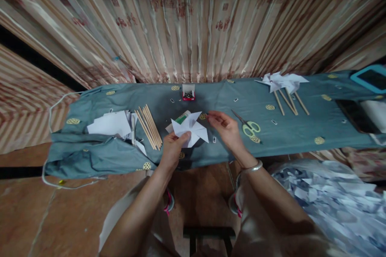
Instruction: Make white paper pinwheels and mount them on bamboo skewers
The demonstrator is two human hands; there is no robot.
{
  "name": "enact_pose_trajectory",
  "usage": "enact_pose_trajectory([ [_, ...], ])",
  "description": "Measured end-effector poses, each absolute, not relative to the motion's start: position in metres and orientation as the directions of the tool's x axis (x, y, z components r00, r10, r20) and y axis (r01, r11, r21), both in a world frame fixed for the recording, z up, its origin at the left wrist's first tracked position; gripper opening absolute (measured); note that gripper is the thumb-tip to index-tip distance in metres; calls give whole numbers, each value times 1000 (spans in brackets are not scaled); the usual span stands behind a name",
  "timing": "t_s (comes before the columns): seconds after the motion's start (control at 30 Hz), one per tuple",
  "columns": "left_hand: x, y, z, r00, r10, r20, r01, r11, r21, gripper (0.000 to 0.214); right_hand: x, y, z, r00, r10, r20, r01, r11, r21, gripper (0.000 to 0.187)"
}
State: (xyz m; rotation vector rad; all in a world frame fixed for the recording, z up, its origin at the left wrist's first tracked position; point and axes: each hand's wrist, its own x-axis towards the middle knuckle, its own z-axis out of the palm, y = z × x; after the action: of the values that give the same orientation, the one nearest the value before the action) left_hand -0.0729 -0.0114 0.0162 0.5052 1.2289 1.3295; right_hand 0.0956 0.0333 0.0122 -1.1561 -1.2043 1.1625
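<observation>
My left hand [171, 150] pinches a white paper pinwheel [196, 129] between thumb and fingers, its folded blades spread out. Just right of it, my right hand [226, 128] is raised with thumb and fingertips drawn together; anything between them is too small to make out. Under the pinwheel lies a green and pale flat piece [181, 119], partly covered. Behind it stands a small red box [189, 95], lid up, filled with tiny metal pins. Scissors with pale green handles [251, 127] lie beside my right hand.
Wooden sticks [148, 126] and white paper sheets [110, 124] lie at the left on the cloth-covered board [211, 154]. Several pinwheels on sticks [286, 84] rest at the right, near a dark phone [357, 116] and a blue-framed device [370, 79]. A bag of paper pieces [331, 200] stands below.
</observation>
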Motion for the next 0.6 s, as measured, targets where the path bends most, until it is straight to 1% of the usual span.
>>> enact_pose_trajectory([
  [0.07,-75,-11,20,-216,900,-379,-475,242,846,33,96,58,19,16,986,167,160,162,-974,21],
  [0.13,-77,-10,24,-217,900,-377,-486,236,842,34,90,85,27,-77,963,257,397,266,-879,18],
  [0.2,-79,-10,28,-229,899,-375,-488,227,843,35,78,113,33,-227,934,275,617,356,-702,22],
  [0.27,-82,-8,30,-256,892,-372,-488,213,847,35,63,139,36,-318,911,262,777,409,-479,26],
  [0.33,-85,-6,31,-278,890,-362,-481,197,854,34,49,160,36,-362,898,248,798,437,-416,26],
  [0.37,-87,-5,31,-284,891,-355,-478,189,858,34,44,169,35,-413,887,208,821,462,-336,28],
  [0.47,-90,-2,30,-293,895,-337,-480,168,861,32,33,187,29,-461,873,161,826,488,-282,27],
  [0.6,-91,1,29,-290,893,-345,-511,160,845,31,32,199,21,-501,856,128,814,516,-268,25],
])
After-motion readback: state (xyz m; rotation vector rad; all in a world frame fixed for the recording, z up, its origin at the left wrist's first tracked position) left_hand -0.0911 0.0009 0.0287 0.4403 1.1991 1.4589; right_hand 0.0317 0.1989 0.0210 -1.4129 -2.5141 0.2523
